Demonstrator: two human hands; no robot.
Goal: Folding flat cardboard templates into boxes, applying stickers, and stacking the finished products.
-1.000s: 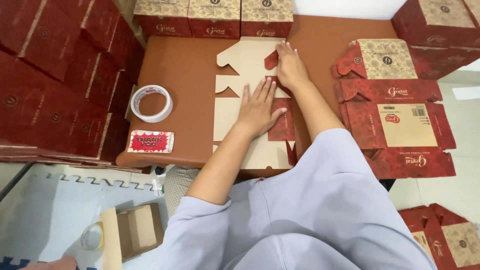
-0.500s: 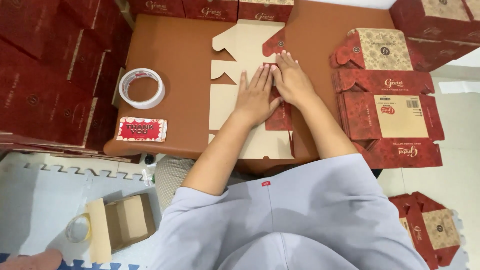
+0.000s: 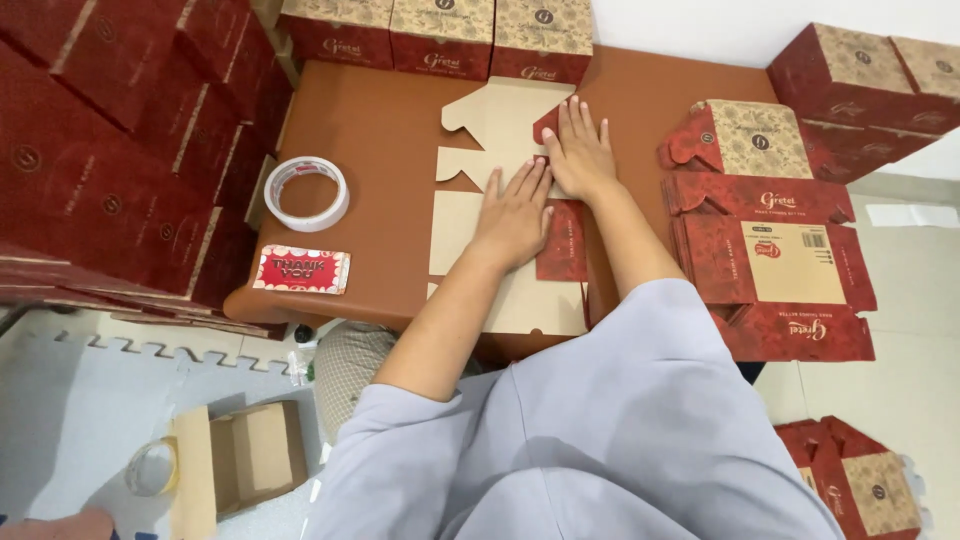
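While both grips lie released, left hand [image 3: 515,215] and right hand [image 3: 580,150] press flat carton blank [image 3: 500,130], long axis running away from person.

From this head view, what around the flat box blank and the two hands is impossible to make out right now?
- Flat box blank: the part beneath the left hand and right hand is hidden, so any crease there is unseen.
- Its near edge: covered by the grey sleeve.
- Small open carton on the floor: its contents are too dim to tell.
- Tape roll: how much tape remains is unclear.
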